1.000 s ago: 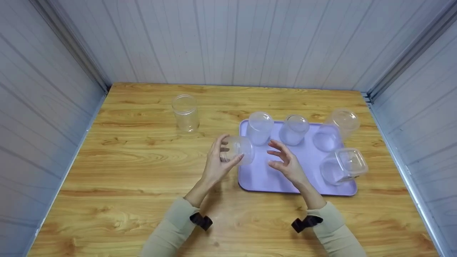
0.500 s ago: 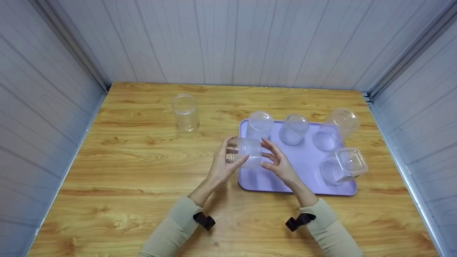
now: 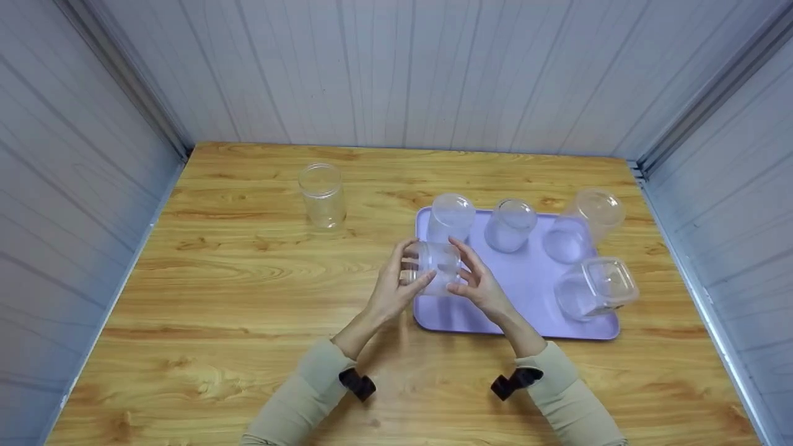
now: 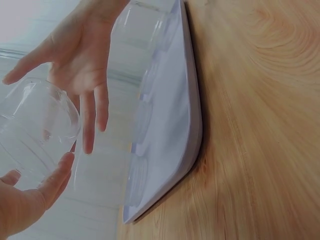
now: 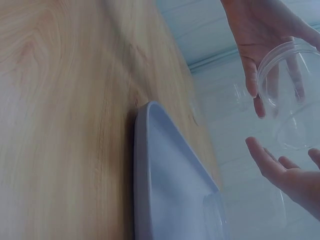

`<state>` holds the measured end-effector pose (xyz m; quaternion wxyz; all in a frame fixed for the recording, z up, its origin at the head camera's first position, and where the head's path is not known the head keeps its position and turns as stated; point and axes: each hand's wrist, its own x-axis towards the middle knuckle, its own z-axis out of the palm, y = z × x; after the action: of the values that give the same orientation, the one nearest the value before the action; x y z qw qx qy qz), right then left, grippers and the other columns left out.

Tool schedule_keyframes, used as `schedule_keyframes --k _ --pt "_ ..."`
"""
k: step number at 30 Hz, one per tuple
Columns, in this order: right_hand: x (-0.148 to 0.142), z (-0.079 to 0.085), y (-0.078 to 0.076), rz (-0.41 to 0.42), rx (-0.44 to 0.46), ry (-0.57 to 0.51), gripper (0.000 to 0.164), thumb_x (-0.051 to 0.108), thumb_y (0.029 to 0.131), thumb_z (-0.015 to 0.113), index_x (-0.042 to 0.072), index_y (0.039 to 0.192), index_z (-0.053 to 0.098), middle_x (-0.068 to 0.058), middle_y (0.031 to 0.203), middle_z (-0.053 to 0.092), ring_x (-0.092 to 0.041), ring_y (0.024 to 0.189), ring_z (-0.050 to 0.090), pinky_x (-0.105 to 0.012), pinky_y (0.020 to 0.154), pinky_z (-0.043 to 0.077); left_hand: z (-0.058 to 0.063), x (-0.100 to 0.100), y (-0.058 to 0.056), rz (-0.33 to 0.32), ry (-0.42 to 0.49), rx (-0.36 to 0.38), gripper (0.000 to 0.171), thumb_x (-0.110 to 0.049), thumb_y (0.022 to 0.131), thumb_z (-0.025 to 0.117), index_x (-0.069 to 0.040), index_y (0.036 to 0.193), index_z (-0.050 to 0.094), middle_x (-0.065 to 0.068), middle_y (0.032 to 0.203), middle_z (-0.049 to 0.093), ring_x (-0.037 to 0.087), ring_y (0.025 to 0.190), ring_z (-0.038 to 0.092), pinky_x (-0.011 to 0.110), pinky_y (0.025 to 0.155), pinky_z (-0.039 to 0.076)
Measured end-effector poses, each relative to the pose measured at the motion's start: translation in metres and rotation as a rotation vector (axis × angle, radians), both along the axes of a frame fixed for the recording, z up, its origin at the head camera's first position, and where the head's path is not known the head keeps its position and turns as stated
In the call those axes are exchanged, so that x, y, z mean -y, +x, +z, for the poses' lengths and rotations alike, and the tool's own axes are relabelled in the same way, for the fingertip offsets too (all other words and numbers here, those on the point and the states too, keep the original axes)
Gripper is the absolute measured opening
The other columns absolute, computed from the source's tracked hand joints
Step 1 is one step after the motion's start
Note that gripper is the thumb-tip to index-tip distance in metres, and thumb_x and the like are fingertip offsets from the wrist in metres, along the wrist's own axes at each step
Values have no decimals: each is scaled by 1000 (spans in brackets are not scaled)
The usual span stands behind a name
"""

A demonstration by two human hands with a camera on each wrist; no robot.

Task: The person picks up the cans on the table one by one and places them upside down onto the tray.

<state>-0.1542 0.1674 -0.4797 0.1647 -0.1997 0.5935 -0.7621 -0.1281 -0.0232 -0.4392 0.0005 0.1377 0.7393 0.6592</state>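
Note:
A clear plastic jar (image 3: pixel 437 266) lies sideways in the air over the left edge of the lilac tray (image 3: pixel 477 319). My left hand (image 3: pixel 390 288) grips its ringed end, thumb in front and fingers behind. Around the opposite end, my right hand (image 3: pixel 483 288) has its thumb and fingers spread, fingertips right at the wall. The left wrist view shows the right palm (image 4: pixel 80 60) facing the jar with fairly straight fingers. In the right wrist view, the left hand's fingers (image 5: pixel 251 80) reach down along the ringed rim.
Bottom-up on the tray stand a round jar (image 3: pixel 452 214), another round jar (image 3: pixel 511 226), a taller jar (image 3: pixel 595 214) at the back right and a squarish jar (image 3: pixel 601 288). One more clear jar (image 3: pixel 322 198) stands mouth-up on the wooden table (image 3: pixel 235 279). Panel walls (image 3: pixel 396 74) enclose the table.
The left hand has carried the jar rightward over the tray's edge. The right hand has moved left, closing the gap to the jar's other end. The standing jars have not moved.

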Motion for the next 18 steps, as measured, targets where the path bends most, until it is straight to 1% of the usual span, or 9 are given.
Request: schedule_keyframes --k 3,5,11,14,17,18 --pt "2 1 0 -9 -8 4 77 -2 79 60 7 141 16 -18 141 18 -37 120 33 -49 88 40 0 0 0 -6 4 2 55 -11 82 60 0 128 34 25 114 45 37 94 52 41 71 50" --pt "2 1 0 -13 -8 5 76 -4 79 59 7 141 16 -18 141 19 -38 119 34 -50 87 40 0 -1 0 -6 3 3 54 -11 82 60 -1 128 34 25 114 44 37 94 52 40 71 50" --pt "4 2 0 -13 -7 -6 78 3 78 64 7 140 17 -21 137 23 -37 116 38 -40 83 45 -1 -1 -1 -23 5 19 53 -11 84 59 -2 129 33 26 113 44 33 94 54 36 71 50" --pt "4 2 0 -18 -14 -10 75 0 79 62 6 140 19 -22 136 25 -37 115 38 -40 83 45 -2 -2 -2 -43 20 34 53 -11 85 57 -2 130 31 24 113 43 31 94 54 36 72 50" --pt "4 2 0 -32 -27 9 72 -1 79 61 6 139 21 -22 134 28 -38 114 39 -41 83 45 -3 -1 -3 -71 40 41 54 -10 85 55 -2 131 29 24 115 42 32 98 53 36 74 49" --pt "4 3 0 -38 -33 16 72 -2 79 61 5 138 22 -22 133 29 -39 113 40 -43 83 45 -3 -1 -4 -82 41 40 54 -10 86 55 -1 132 28 24 117 41 33 99 52 37 75 49"
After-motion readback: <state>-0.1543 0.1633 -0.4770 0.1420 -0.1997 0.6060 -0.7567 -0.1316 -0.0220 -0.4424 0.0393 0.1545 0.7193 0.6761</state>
